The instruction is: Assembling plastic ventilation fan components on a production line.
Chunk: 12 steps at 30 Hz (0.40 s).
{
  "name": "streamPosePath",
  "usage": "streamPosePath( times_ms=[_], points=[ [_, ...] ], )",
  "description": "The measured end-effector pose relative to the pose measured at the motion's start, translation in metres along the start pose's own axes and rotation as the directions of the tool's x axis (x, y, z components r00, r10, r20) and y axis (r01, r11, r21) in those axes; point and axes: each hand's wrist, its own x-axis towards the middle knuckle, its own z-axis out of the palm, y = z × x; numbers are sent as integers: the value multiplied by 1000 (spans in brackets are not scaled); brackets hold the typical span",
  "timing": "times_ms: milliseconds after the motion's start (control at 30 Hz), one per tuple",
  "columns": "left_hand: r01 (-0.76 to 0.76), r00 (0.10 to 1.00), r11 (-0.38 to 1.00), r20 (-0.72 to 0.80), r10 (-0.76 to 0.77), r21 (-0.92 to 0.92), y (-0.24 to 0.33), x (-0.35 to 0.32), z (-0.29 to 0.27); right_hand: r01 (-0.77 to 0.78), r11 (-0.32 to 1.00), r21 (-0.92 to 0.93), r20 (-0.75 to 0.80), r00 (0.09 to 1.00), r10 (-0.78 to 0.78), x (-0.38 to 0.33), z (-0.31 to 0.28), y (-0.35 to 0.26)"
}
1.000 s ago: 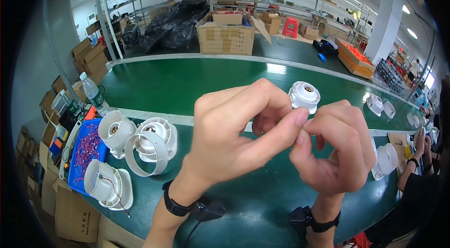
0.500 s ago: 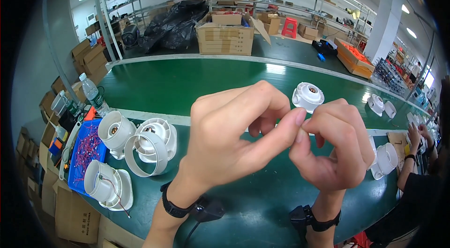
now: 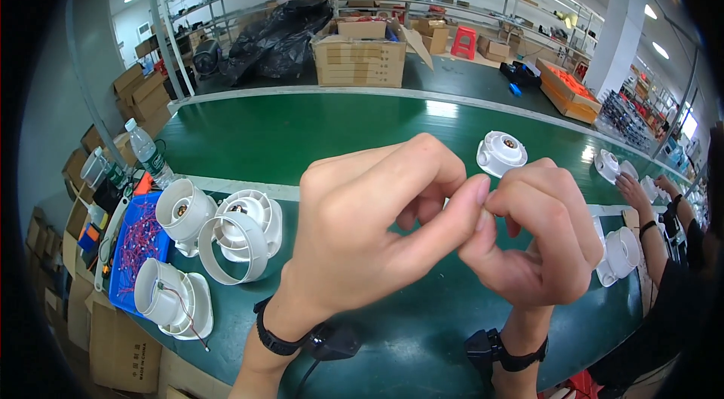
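Observation:
My left hand [image 3: 369, 218] and my right hand [image 3: 543, 240] are raised over the green bench. Each is closed in a pinch, thumb against forefinger, and the fingertips of the two meet. Whatever lies between them is hidden or too small to make out. To the left of my left hand stand white plastic fan-like housings [image 3: 185, 210] and a loose white ring [image 3: 259, 248]. The nearest housing [image 3: 197, 297] has a thin wire with a small connector hanging from it. Beside them sits a blue tray [image 3: 121, 290] of red wire leads [image 3: 143, 237].
A green conveyor belt [image 3: 317, 127] runs beyond the bench, carrying a white housing [image 3: 494, 161]. Another housing [image 3: 620, 254] stands at the bench's right, near a co-worker's arm [image 3: 654, 237]. A water bottle [image 3: 147, 150] stands at the left; cardboard boxes [image 3: 358, 63] lie beyond the belt.
My hands stay pinched together almost in place. The white housing on the belt has shifted slightly right. The co-worker's hands have moved away from the bench, over toward the belt.

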Motion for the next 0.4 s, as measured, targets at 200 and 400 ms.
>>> streamPosePath(
  times_ms=[200,400],
  points=[
    [15,1000,1000,17,-15,-1,2,1,-1,-2,1000,-2,10,1000,2,1,0,-1],
    [-64,988,998,145,60,20,-1,3,-8,-33,999,-29,28,999,33,0,-9,5]
  ],
)
